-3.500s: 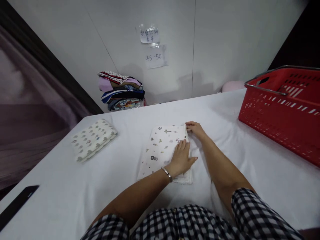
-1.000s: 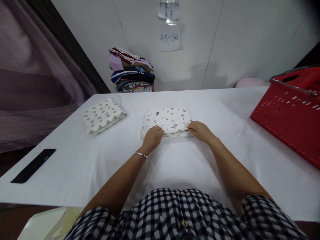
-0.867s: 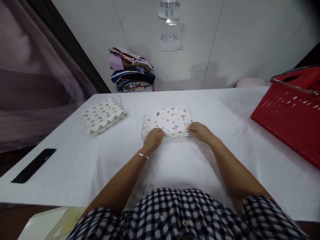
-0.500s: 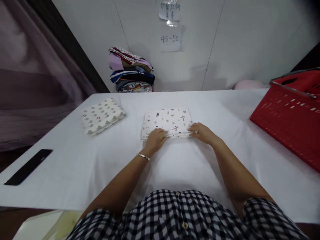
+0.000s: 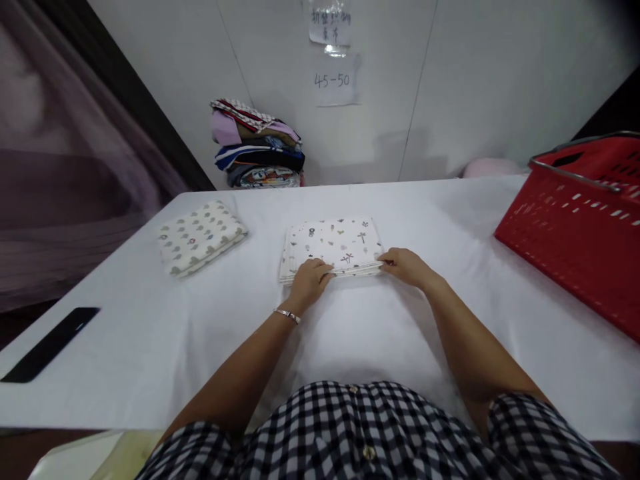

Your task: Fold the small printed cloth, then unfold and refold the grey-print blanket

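Fingers (image 5: 321, 268) of the left hand (image 5: 307, 285) and right hand (image 5: 407, 268) pinch the near edge of a folded palm-print cloth (image 5: 333, 244), though their grip underneath is hard to see. It lies on the white tablecloth (image 5: 440, 220) between a grey-patterned cloth (image 5: 200, 239) and a red shopping basket (image 5: 570, 243).

Textile workroom: white-covered table (image 5: 450, 213), folded fabrics (image 5: 260, 148) stacked behind it, handwritten wall signs (image 5: 334, 81) above it, red basket (image 5: 575, 230) upon it.
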`<state>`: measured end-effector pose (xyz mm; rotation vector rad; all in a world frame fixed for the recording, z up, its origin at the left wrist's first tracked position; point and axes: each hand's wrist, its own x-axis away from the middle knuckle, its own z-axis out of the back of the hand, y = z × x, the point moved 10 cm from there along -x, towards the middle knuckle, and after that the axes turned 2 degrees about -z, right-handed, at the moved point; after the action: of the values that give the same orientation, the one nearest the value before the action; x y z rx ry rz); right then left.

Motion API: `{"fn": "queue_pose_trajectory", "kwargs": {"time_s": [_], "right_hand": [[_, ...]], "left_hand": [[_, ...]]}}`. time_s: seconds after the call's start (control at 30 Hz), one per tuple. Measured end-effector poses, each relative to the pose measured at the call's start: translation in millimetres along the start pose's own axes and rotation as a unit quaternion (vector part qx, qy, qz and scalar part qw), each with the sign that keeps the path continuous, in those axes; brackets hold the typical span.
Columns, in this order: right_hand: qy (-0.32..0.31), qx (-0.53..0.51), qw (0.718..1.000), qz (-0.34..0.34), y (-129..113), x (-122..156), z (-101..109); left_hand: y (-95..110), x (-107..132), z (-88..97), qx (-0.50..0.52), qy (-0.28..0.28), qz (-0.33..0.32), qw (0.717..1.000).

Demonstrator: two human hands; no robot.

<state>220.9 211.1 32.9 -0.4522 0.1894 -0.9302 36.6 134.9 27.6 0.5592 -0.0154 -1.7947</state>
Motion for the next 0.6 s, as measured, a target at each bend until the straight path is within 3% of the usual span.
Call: {"fn": "queue_pose_trajectory", "kwargs": {"time_s": [0.2,0.33,0.47,0.6], "right_hand": [[0.004,0.106,0.994,-0.018,5,-5,-7],[-0.026,0.097,0.994,-0.036,10,-5,-14],[-0.033,0.077,0.995,-0.052,17,-3,-16],[-0.031,0.072,0.996,-0.048,23,-4,-19]], "left_hand": [[6,2,-7.0,-0.029,-0.007,0.005,1.0],[3,10,-3.6,-0.015,-0.002,-0.004,1.0],[-19,29,16.6,-0.019,0.015,0.025,0.999],[-57,60,50.0,-0.029,0.073,0.111,0.991]]}}
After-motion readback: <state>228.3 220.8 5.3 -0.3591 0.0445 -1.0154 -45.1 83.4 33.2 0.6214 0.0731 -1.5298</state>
